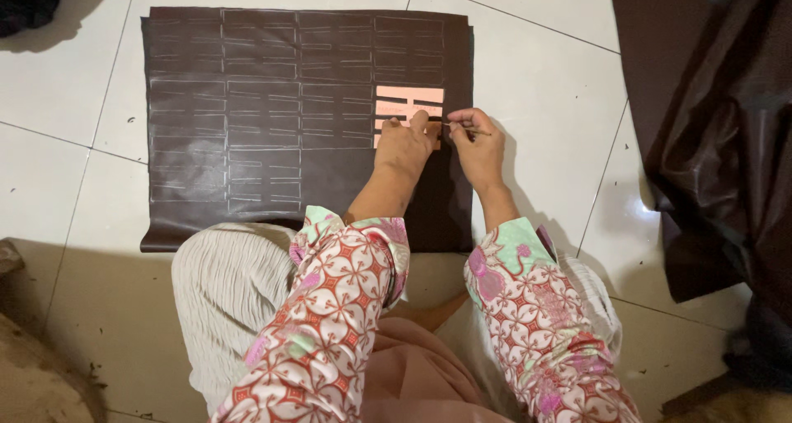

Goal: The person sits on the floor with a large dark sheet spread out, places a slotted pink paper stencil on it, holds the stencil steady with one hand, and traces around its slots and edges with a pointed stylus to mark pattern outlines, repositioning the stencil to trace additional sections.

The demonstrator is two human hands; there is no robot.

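**Template Held Flat on Marked Sheet, Marking Tool at Its Edge**

A dark brown, smooth, leather-like sheet [272, 126] lies flat on the white tiled floor [544, 68]. Its surface carries rows of pale, thin outlines forming repeated rectangular shapes. Near the sheet's right edge rests a pink card template [410, 96], flat, with straight slots cut through it.

The left hand [403, 146] lies palm-down on the lower part of the template, fingers spread flat and pressing it against the sheet. The right hand [477, 146] sits just beside it, fingers pinched narrow around a thin marking tool [466, 129], whose tip meets the template's right edge.

Both forearms wear sleeves [330, 307] of patterned red, pink and green fabric. A loose, glossy dark brown material [718, 126] lies crumpled on the floor at right, well apart from the sheet.
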